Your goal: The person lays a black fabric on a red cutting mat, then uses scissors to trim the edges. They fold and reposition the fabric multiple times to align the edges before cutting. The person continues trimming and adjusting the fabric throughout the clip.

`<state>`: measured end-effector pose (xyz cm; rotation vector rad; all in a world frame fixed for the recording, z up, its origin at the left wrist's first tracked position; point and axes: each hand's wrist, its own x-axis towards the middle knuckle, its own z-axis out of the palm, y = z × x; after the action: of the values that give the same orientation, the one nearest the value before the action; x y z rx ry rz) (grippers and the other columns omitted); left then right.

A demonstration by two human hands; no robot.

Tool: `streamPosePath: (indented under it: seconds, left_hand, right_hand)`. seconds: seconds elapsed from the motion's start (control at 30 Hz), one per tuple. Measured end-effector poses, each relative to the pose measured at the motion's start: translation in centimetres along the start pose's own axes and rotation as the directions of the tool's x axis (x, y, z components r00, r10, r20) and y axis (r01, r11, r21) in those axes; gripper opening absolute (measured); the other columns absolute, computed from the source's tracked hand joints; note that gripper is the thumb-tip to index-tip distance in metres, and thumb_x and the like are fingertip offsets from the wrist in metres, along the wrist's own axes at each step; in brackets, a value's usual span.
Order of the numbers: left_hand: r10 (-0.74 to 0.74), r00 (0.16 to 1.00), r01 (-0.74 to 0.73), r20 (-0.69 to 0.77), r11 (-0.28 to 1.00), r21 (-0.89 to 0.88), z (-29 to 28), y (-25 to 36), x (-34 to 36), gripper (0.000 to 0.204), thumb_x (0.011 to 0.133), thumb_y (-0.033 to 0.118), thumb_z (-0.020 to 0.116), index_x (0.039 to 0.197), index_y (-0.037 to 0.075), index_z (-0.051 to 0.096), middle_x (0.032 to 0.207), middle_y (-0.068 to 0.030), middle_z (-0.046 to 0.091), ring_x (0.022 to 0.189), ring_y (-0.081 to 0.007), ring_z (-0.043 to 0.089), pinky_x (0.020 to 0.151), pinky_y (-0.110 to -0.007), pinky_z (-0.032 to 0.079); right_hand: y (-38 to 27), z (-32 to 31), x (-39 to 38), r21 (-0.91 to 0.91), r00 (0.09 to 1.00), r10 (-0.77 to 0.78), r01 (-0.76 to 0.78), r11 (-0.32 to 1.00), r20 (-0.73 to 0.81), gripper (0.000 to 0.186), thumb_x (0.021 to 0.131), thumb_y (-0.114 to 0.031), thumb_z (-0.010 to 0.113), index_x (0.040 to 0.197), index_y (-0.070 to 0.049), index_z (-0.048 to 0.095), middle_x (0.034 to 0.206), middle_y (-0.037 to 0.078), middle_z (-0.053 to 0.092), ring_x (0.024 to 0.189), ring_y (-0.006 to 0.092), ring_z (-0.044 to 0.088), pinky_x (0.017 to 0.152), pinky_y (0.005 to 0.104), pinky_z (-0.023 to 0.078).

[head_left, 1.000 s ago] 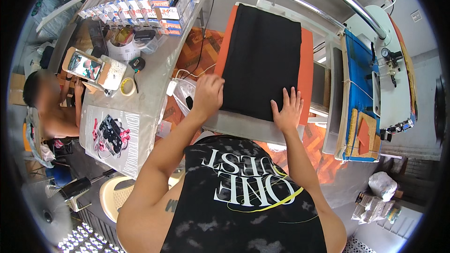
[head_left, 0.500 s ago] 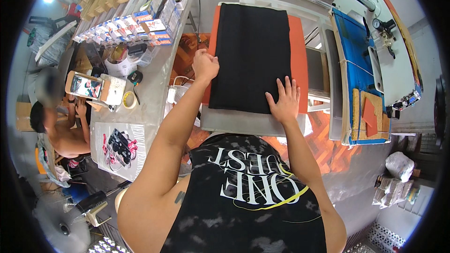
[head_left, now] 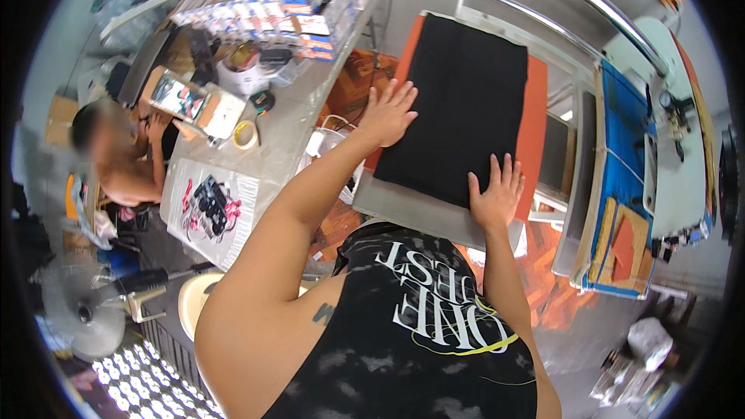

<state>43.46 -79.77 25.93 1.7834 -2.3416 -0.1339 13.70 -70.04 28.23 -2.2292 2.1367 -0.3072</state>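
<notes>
A black piece of fabric (head_left: 466, 105) lies flat over an orange-red pad (head_left: 535, 116) in front of me. My left hand (head_left: 389, 114) rests on the fabric's left edge, fingers spread. Near the fabric's lower right corner, my right hand (head_left: 498, 194) lies flat with its fingers apart, partly on the black cloth and partly on the pad. Neither hand grips anything. Below the pad's near side shows a grey board (head_left: 419, 206).
To the left, a grey table (head_left: 303, 101) bears white boxes (head_left: 272, 19), a tape roll (head_left: 245, 135), a phone (head_left: 177, 97) and a printed sheet (head_left: 209, 206). Another person (head_left: 128, 163) sits beyond it. A press machine (head_left: 660, 140) with a blue-covered platen (head_left: 617, 155) stands right. A fan (head_left: 85, 310) stands lower left.
My left hand has opened from a closed grasp at the fabric's left edge and now lies spread on it. The right hand stays near the lower right corner. The whole view has tilted.
</notes>
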Motion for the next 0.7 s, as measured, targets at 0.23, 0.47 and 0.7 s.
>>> streamPosePath:
  seconds: [0.23,0.47,0.7]
  left_hand:
    - [-0.005,0.984,-0.001,-0.176,0.999,-0.034,-0.1,1.0,-3.0,0.049,0.102,0.031,0.051,0.143,0.004,0.052,0.153,-0.0163,0.045,0.146,-0.0390,0.035,0.118,-0.064,0.023]
    - [0.025,0.975,-0.074,-0.220,0.974,-0.216,-1.2,1.2,-11.5,0.039,0.095,0.023,0.062,0.132,0.008,0.063,0.147,-0.0184,0.049,0.140,-0.0410,0.042,0.115,-0.059,0.032]
    - [0.019,0.954,-0.121,-0.300,0.937,-0.327,-1.9,1.9,-15.7,0.036,0.081,0.010,0.074,0.117,0.009,0.071,0.137,-0.0170,0.057,0.131,-0.0401,0.051,0.112,-0.056,0.038]
  right_hand:
    - [-0.1,0.1,0.3,-0.018,1.000,0.002,-0.002,1.000,0.008,0.068,0.095,-0.055,0.054,0.150,-0.014,0.048,0.162,0.013,0.034,0.154,0.0338,0.020,0.126,0.0485,0.010]
    - [0.1,0.6,0.1,-0.051,1.000,-0.018,0.018,0.999,-0.017,0.067,0.096,-0.053,0.056,0.150,-0.015,0.048,0.162,0.012,0.035,0.153,0.0329,0.022,0.126,0.0482,0.013]
    - [0.3,0.8,0.2,-0.016,0.997,-0.064,0.063,0.998,-0.038,0.067,0.095,-0.053,0.057,0.148,-0.013,0.049,0.160,0.015,0.036,0.152,0.0373,0.023,0.125,0.0514,0.013]
